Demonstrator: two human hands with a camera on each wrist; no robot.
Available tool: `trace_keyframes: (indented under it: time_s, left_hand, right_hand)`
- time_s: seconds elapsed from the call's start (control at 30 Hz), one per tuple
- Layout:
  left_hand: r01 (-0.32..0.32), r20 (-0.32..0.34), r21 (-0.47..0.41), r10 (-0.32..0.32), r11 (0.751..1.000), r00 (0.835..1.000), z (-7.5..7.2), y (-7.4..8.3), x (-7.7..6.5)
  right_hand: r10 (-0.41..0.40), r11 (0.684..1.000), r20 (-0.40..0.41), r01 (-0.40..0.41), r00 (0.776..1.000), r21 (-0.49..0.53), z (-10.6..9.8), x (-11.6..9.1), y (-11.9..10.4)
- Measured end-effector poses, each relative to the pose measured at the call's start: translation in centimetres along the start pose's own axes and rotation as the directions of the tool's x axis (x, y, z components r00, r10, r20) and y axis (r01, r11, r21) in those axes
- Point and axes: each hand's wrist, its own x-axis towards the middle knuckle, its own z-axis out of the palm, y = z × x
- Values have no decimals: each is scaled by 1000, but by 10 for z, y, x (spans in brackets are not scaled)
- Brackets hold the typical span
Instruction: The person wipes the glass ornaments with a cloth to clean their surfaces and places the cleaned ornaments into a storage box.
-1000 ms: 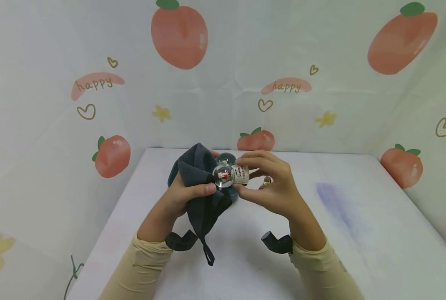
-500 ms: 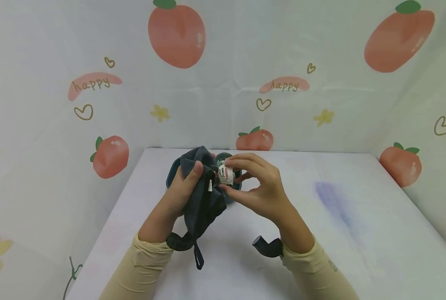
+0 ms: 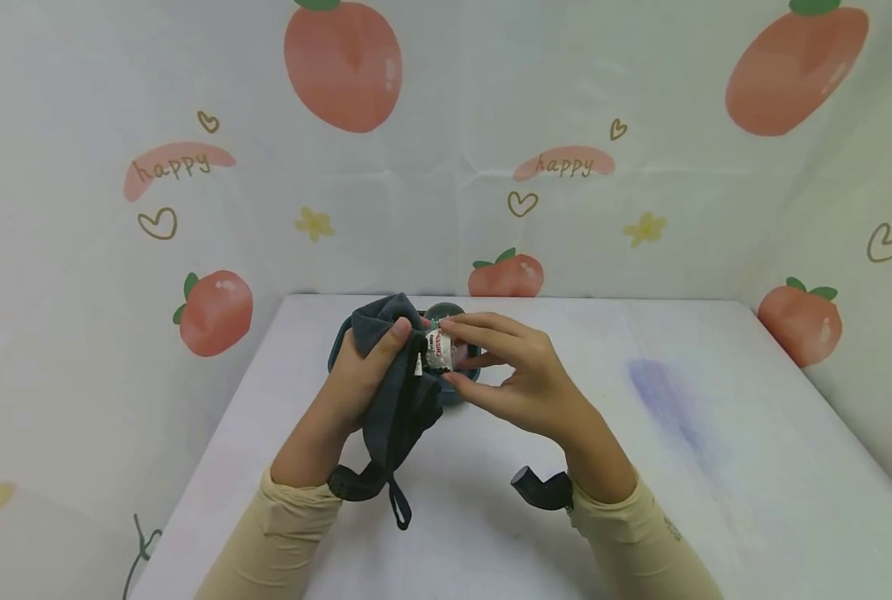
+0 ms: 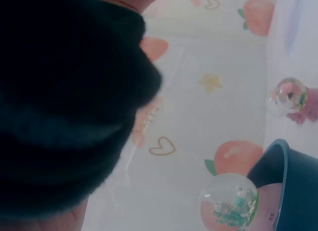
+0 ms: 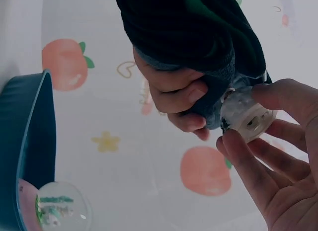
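A dark blue-grey cloth (image 3: 389,408) hangs in my left hand (image 3: 358,375), bunched around the clear ball of a snow globe (image 3: 439,350). My right hand (image 3: 524,373) pinches this globe's pale, lettered base between thumb and fingers. In the right wrist view the base (image 5: 256,121) shows, while the ball is mostly covered by the cloth. Curled left fingers (image 5: 181,94) grip the cloth from the other side. The cloth's loop dangles below my left hand.
Behind the hands stands a blue bin (image 4: 303,186). A snow globe (image 4: 229,203) with teal glitter and a pink base sticks out of it. Another snow globe (image 4: 291,95) with a pink base stands on the white table (image 3: 603,517) beyond the bin.
The globe's ball, bare one second ago, has gone into the cloth as my right hand moved left. My left thumb has lifted over the cloth.
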Motion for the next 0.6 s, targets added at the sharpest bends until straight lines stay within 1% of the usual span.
trace_keyframes:
  time_s: [0.13, 0.23, 0.3, 0.37, 0.43, 0.5, 0.6]
  left_hand:
    - [-28, 2, 8, 28, 1000, 1000, 1, 1, -2]
    - [-50, -8, 33, 51, 998, 999, 3, 2, -3]
    - [-53, -13, 64, 54, 997, 998, 3, 2, -2]
    - [-55, -17, 102, 57, 993, 998, 3, 2, -2]
    - [-62, -22, 130, 66, 990, 998, 2, 1, -2]
    - [-82, -28, 149, 87, 985, 996, 2, 0, -1]
    - [-113, -50, 174, 123, 978, 991, 3, -1, -1]
  right_hand:
    - [36, 999, 7, -36, 999, -12, 2, -1, 1]
    - [103, 995, 11, -103, 995, -11, 3, -1, 0]
    - [164, 986, 9, -164, 986, 0, 4, -2, -1]
    - [235, 972, 0, -235, 972, 30, 6, -2, -1]
    - [304, 950, -6, -303, 953, 78, 8, -2, -1]
    - [372, 920, -7, -368, 928, 133, 9, -2, -2]
    - [446, 875, 11, -439, 895, 202, 9, 0, -2]
